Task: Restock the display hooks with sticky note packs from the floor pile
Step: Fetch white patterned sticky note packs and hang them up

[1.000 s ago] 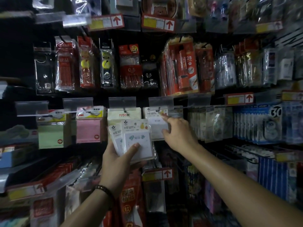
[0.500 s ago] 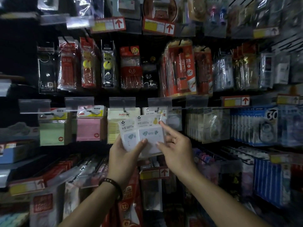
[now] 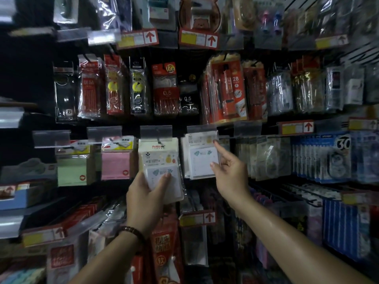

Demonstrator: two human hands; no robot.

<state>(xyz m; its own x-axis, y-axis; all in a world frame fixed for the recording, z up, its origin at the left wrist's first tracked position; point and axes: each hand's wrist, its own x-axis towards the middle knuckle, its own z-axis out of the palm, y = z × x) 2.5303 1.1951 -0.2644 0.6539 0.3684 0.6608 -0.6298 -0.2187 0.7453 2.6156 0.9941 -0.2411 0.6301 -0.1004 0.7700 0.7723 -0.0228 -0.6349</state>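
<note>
My left hand (image 3: pixel 146 198) grips a white sticky note pack (image 3: pixel 162 177) in clear wrap, upright in front of the cream packs (image 3: pixel 158 147) on the middle hook. My right hand (image 3: pixel 229 171) pinches another white sticky note pack (image 3: pixel 202 160) at its right edge, thumb low and forefinger at the top corner. That pack sits at the display hook (image 3: pixel 202 130) under a clear label holder, in front of more white packs. Whether its hole is on the hook is hidden.
Green sticky notes (image 3: pixel 71 169) and pink sticky notes (image 3: pixel 115 160) hang to the left. Pen and refill packs (image 3: pixel 166 89) fill the row above. Correction tape cards (image 3: pixel 322 158) hang to the right. Red packs (image 3: pixel 164 242) hang below my left hand.
My right hand took one white pack off the stack in my left hand and carried it up and right to the hook. My left hand stayed low with the remaining pack.
</note>
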